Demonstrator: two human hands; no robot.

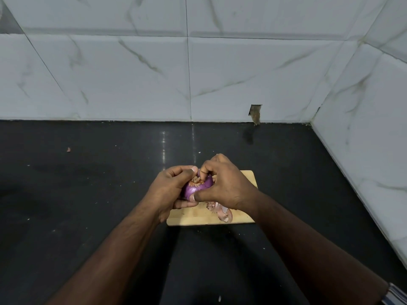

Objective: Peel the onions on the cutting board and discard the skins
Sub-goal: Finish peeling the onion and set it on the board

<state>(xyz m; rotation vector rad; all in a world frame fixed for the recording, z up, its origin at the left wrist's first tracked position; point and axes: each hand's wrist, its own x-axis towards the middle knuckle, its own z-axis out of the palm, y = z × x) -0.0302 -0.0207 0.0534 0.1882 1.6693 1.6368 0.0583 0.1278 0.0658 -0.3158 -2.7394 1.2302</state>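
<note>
A purple onion (pixel 196 188) with its brown root end facing up is held just above a small wooden cutting board (pixel 198 217). My left hand (pixel 169 190) cups the onion from the left, fingers curled round it. My right hand (pixel 222 183) grips it from the right, thumb against its lower side and fingertips digging in by the root end. Loose pinkish onion skins (pixel 221 211) lie on the board under my right wrist. Much of the onion is hidden by both hands.
The board sits on a black counter (pixel 88 194) speckled with small skin flakes (pixel 68 149). White marble-tile walls (pixel 198 73) close the back and right side. A small dark notch (pixel 255 113) shows at the wall's base.
</note>
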